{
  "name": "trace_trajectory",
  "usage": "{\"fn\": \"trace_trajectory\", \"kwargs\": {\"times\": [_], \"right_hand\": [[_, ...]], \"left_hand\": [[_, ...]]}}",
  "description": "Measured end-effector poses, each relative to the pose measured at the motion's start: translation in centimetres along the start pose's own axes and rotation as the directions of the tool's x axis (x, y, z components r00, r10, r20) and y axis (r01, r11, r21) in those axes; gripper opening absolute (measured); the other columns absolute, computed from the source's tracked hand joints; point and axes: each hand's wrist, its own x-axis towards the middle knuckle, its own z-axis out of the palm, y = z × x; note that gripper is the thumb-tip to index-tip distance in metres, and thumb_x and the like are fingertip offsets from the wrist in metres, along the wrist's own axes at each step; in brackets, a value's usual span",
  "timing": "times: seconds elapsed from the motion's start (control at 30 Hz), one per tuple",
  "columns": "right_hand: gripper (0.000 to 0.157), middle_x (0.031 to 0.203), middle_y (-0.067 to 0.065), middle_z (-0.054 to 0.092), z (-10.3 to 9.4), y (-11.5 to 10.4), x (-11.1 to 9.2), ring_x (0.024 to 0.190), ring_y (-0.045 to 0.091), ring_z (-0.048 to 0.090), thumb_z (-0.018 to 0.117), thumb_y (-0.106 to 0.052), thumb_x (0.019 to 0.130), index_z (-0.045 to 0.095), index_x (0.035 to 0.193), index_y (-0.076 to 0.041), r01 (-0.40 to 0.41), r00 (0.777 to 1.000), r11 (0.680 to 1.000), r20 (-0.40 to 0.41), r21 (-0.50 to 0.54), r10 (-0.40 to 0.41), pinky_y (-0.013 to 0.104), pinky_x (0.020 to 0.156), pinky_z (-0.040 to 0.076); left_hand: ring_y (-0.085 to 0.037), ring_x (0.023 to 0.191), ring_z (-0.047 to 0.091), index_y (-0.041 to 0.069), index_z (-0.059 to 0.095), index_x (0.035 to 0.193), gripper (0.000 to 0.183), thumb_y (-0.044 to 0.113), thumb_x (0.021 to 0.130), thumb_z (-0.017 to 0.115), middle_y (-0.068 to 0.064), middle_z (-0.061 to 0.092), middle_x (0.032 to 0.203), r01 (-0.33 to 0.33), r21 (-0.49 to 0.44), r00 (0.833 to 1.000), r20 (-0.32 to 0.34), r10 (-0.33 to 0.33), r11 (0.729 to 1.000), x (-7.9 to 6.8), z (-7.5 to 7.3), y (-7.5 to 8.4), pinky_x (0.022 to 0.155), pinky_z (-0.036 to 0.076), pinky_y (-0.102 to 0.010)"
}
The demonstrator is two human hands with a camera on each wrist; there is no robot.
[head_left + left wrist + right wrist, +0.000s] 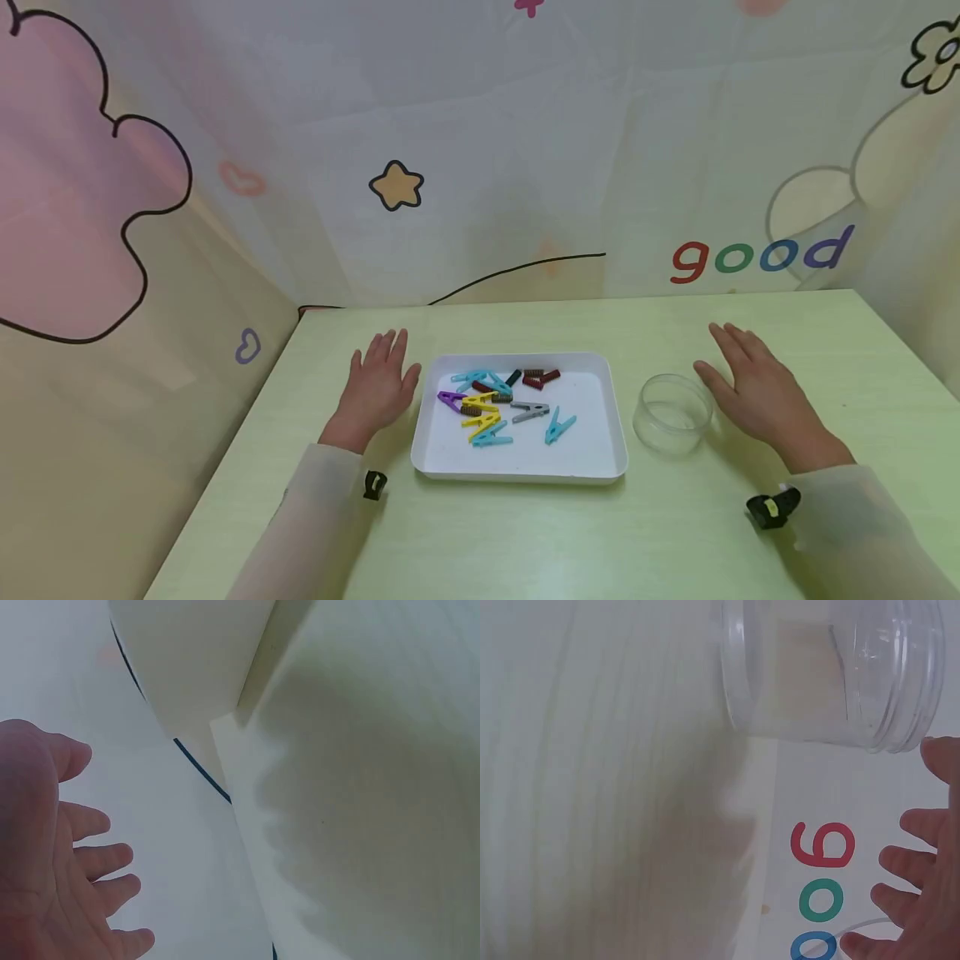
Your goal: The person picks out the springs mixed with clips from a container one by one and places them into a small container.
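My left hand is held just left of a white tray, its fingers spread and holding nothing. In the left wrist view, that hand shows a bare palm. Inside the tray lie light blue clothespins, yellow clothespins, a purple clothespin and a grey clothespin. Several small ribbed pieces, dark red, brown and black, are among them. To the right stands a clear round jar with its mouth up. Beside it is my empty right hand, fingers extended; whether the thumb touches the jar I cannot tell.
Tray and jar stand on a pale wooden table. Behind it hangs a printed cloth with a star and coloured letters, which also runs along the left and right sides. A black strap is at the right wrist.
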Motion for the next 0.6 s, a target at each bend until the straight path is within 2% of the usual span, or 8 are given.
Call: {"fn": "trace_trajectory", "kwargs": {"times": [0.27,0.5,0.6], "right_hand": [[0.069,0.155,0.029,0.021,0.2,-0.2,-0.5,0.141,0.052,0.018,0.037,-0.046,0.102,0.015,0.155,-0.008,-0.016,0.999,0.996,0.039,0.083,0.012,0.074,0.102,0.023],[0.07,0.157,0.028,0.015,0.1,-0.9,-0.9,0.14,0.053,0.018,0.032,-0.049,0.103,0.01,0.156,-0.01,-0.061,0.993,0.988,0.105,0.142,0.046,0.074,0.103,0.021],[0.069,0.158,0.027,0.015,0.2,-1.0,-1.1,0.141,0.053,0.018,0.031,-0.049,0.103,0.01,0.156,-0.011,-0.062,0.993,0.983,0.106,0.175,0.043,0.073,0.104,0.021]], "left_hand": [[-0.038,0.148,0.019,0.005,0.02,0.154,0.064,0.039,0.103,0.037,-0.019,0.025,0.158,0.005,-0.024,1.0,0.028,-0.005,1.0,-0.5,0.8,0.5,0.116,0.017,-0.062],[-0.038,0.148,0.019,0.005,0.019,0.154,0.064,0.038,0.103,0.037,-0.019,0.024,0.158,0.02,-0.043,0.999,0.046,-0.018,0.999,-0.8,1.3,0.6,0.117,0.017,-0.06],[-0.038,0.147,0.02,0.005,0.02,0.154,0.064,0.038,0.102,0.039,-0.019,0.025,0.158,0.018,-0.045,0.999,0.05,-0.016,0.999,-0.9,1.5,0.7,0.117,0.018,-0.06]]}}
